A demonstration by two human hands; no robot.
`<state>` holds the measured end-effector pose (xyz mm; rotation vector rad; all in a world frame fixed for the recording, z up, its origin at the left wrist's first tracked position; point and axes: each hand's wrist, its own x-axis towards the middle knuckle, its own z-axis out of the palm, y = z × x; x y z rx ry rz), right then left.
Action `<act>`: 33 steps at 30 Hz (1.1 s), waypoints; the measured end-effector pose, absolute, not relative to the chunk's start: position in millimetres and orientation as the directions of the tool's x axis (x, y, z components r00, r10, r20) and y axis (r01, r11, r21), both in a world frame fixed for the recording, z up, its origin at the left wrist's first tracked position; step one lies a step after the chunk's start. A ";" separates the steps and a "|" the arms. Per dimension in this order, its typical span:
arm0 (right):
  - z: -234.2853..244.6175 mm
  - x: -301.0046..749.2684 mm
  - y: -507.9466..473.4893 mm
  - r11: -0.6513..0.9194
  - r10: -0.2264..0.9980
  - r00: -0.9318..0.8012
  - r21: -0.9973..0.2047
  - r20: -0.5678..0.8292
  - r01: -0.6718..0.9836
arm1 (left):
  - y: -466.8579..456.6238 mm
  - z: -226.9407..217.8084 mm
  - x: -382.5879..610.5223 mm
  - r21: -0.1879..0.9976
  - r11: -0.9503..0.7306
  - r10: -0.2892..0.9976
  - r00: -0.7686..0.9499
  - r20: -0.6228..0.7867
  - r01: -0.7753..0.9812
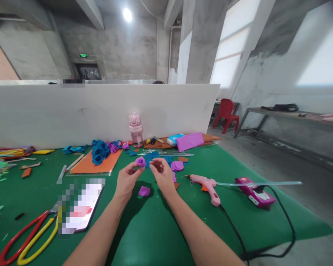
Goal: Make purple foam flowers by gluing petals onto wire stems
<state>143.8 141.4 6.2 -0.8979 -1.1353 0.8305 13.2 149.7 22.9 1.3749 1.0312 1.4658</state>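
Observation:
My left hand [127, 179] pinches a small rolled purple flower [140, 161] between thumb and fingertips, above the green tabletop. Just to its right, my right hand [163, 175] is curled with thumb and index finger drawn together. Whether anything small sits between those fingertips I cannot make out. A loose purple petal piece [144, 191] lies on the table between my wrists. Behind the right hand is a stack of purple pieces [177, 166], with blue pieces [152, 155] farther back.
A pink glue gun [207, 184] with its glue stick and cord lies right, beside a purple power strip [255, 193]. At left are a phone [84, 207] and large scissors [30, 236]. Finished blue flowers [99, 151] rest on an orange sheet [91, 168]. A pink bottle [135, 129] stands behind.

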 end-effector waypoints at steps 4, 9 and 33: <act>8.9 152.5 141.7 0.417 0.842 0.372 -0.909 0.390 0.009 | 144.7 32.3 11.4 0.860 -0.502 0.863 -0.013 0.505 0.094; 21.1 160.6 130.1 0.393 0.882 0.259 -0.918 0.395 0.062 | 139.8 37.0 10.7 0.835 -0.536 0.844 0.092 0.529 0.125; 41.2 162.5 94.7 0.208 0.961 0.229 -0.946 0.152 -0.248 | 138.8 23.8 20.7 0.913 -0.407 0.895 0.214 0.392 0.028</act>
